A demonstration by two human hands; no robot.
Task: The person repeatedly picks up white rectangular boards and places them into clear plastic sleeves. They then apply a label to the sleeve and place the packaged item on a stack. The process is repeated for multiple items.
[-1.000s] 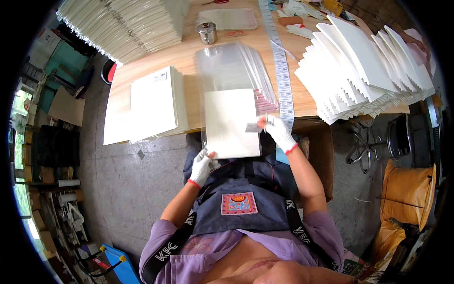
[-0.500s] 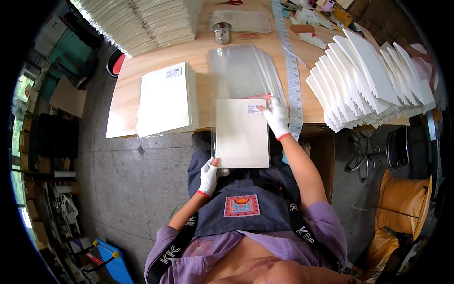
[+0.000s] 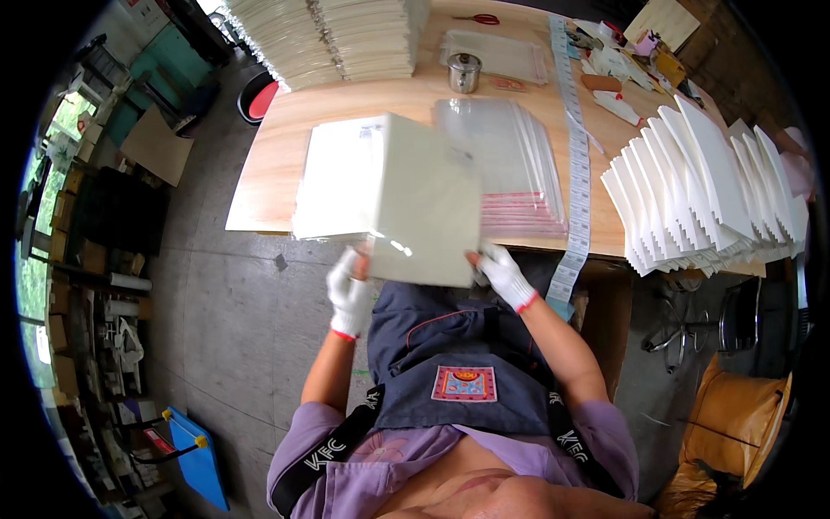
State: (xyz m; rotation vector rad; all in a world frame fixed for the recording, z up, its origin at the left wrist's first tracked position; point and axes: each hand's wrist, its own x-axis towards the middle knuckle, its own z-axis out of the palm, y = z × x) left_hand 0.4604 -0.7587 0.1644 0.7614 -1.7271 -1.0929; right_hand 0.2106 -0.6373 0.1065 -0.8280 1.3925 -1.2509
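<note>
A cream-white board (image 3: 430,208) in a clear plastic sleeve is held up at a tilt over the table's front edge, its surface shining. My left hand (image 3: 349,292), in a white knit glove with bare fingertips, grips its lower left corner. At the lower right corner, my right hand (image 3: 505,275), gloved the same way, pinches the edge. Behind the held board, partly covered by it, lies a pile of sleeved white boards (image 3: 333,186) with a small label on top. To its right is a fanned pile of clear plastic bags (image 3: 510,143) with pinkish-red lower edges.
A long strip of labels (image 3: 577,164) runs down the table and hangs over its front edge. White boards (image 3: 683,182) stand fanned at right. A tall stack (image 3: 333,43), a lidded steel mug (image 3: 464,73) and red-handled scissors (image 3: 480,18) sit at the back.
The sleeved board has moved left toward the pile and tilted. My right hand has gone from its upper right edge to its lower right corner. The view has shifted, uncovering the bags' red edges.
</note>
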